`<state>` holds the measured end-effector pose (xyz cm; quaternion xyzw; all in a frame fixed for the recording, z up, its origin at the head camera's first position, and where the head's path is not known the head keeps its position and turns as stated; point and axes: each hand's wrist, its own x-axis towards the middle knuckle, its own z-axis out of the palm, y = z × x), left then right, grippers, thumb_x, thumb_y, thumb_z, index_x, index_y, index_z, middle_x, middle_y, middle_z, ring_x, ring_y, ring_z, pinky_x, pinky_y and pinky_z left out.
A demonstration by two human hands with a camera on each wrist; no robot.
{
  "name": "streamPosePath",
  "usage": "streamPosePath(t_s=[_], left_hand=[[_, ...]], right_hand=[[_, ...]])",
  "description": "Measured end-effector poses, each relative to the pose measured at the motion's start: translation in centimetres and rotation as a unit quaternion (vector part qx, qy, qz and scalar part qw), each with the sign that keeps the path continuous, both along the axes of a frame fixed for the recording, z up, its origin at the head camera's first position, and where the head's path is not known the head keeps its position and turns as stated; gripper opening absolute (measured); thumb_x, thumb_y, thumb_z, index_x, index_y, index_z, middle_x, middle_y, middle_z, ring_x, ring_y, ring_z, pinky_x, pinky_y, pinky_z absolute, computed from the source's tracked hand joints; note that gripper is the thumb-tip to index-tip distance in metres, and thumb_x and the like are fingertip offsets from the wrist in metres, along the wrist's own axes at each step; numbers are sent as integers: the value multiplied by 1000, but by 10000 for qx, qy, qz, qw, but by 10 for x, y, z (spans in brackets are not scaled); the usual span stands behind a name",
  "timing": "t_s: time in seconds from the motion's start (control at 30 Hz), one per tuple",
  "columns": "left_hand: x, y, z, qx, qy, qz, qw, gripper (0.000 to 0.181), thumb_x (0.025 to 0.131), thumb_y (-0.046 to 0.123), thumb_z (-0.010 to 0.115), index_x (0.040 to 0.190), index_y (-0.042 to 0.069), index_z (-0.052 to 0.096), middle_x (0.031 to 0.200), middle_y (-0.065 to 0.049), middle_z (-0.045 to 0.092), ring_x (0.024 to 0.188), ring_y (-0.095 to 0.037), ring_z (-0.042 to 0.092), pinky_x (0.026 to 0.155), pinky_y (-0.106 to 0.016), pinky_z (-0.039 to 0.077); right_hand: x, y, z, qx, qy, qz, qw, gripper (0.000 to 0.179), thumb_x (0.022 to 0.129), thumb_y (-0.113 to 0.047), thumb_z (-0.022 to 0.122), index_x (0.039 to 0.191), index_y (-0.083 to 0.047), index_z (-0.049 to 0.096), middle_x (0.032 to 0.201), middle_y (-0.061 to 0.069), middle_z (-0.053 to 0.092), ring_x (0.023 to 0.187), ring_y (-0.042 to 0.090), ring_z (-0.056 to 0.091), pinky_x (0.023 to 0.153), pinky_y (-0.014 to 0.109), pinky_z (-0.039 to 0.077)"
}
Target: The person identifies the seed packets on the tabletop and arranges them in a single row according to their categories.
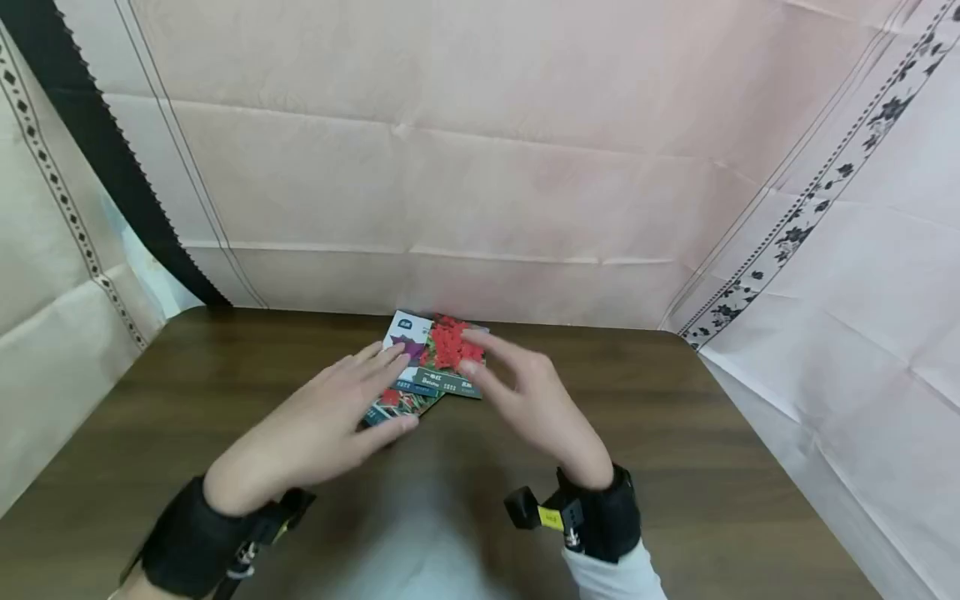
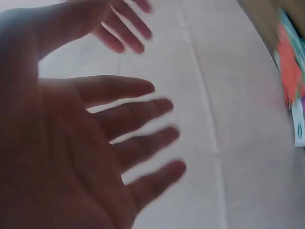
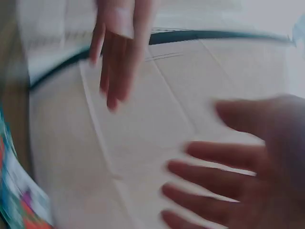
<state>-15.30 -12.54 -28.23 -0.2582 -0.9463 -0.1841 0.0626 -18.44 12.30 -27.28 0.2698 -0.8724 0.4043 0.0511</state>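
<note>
Several flat packets printed with flowers lie overlapped near the back edge of the table. The topmost packet (image 1: 442, 377) shows red blooms above a green band. Beneath it are a white packet with a purple flower (image 1: 405, 322) and a lower one with red and green print (image 1: 405, 405). My left hand (image 1: 326, 421) is over the left side of the pile, fingers straight and spread, hiding part of it. On the right side, my right hand (image 1: 536, 400) has its thumb and fingers apart, the fingertips overlapping the red-flower packet in the head view. Neither hand grips anything.
The brown wooden table (image 1: 712, 467) meets a hanging pale cloth (image 1: 480, 192) behind the packets. A dark strip (image 1: 112, 142) crosses at the left, and a flower-patterned border (image 1: 795, 233) runs down the right. Black straps with cameras sit on both wrists.
</note>
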Motion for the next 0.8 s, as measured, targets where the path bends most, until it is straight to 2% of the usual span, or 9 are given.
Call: streamPosePath(t_s=[0.07,0.13,0.2,0.27,0.4,0.47,0.57,0.7,0.8], left_hand=[[-17,-6,1,730,-379,13,9966,80,85,66,42,145,13,36,147,-8,36,134,-28,31,104,-53,28],[-36,-10,-3,1514,-531,33,9870,74,87,61,46,143,14,38,143,-9,41,129,-28,39,101,-53,34],[-54,-11,-9,2211,-650,133,9730,70,88,58,47,143,15,38,141,-9,43,127,-29,41,99,-51,36],[-71,-11,-16,2827,-696,233,9564,68,89,55,47,143,15,38,141,-9,43,126,-28,43,100,-47,37],[-93,-9,-30,3653,-1019,500,9240,70,89,56,47,145,15,33,143,-9,39,129,-25,40,101,-46,37],[-101,-7,-38,3962,-1254,603,9076,72,88,56,48,145,15,32,144,-7,38,131,-24,37,102,-47,35],[-110,-4,-56,4371,-1750,751,8790,71,88,55,49,144,14,33,144,-7,36,131,-25,35,103,-48,32],[-118,6,-84,4678,-2270,878,8497,64,90,50,50,140,12,38,140,-10,40,127,-31,40,103,-48,33],[-121,15,-100,4790,-2526,873,8361,61,91,47,51,138,10,40,138,-11,42,126,-34,42,104,-47,33]], right_hand=[[-20,-1,-5,-1158,-159,20,9931,44,92,-45,50,129,-21,56,129,-5,55,119,11,49,97,36,41],[-38,-1,-13,-2158,-440,-107,9754,40,93,-39,50,125,-15,58,123,-1,59,112,14,54,94,36,43],[-55,0,-23,-2844,-671,-284,9559,42,94,-35,50,125,-8,56,122,4,59,114,19,54,96,37,42],[-67,1,-32,-3300,-943,-537,9377,43,94,-33,50,126,-3,55,122,7,59,115,22,54,97,38,41],[-83,-1,-51,-3865,-1356,-937,9074,45,93,-33,53,126,-2,53,122,9,58,113,22,54,98,40,40],[-91,-3,-60,-4020,-1543,-1019,8968,45,93,-32,53,126,-2,53,122,10,57,113,22,54,100,42,39],[-99,-5,-76,-4138,-1988,-1120,8813,44,94,-30,52,126,-1,52,124,11,55,116,25,52,102,45,36],[-103,-5,-96,-3992,-2429,-1293,8746,43,94,-30,51,127,-3,52,131,11,51,123,29,45,105,47,31],[-103,-4,-108,-3935,-2645,-1386,8694,45,94,-31,51,129,-3,51,138,13,44,129,33,37,107,49,27]])
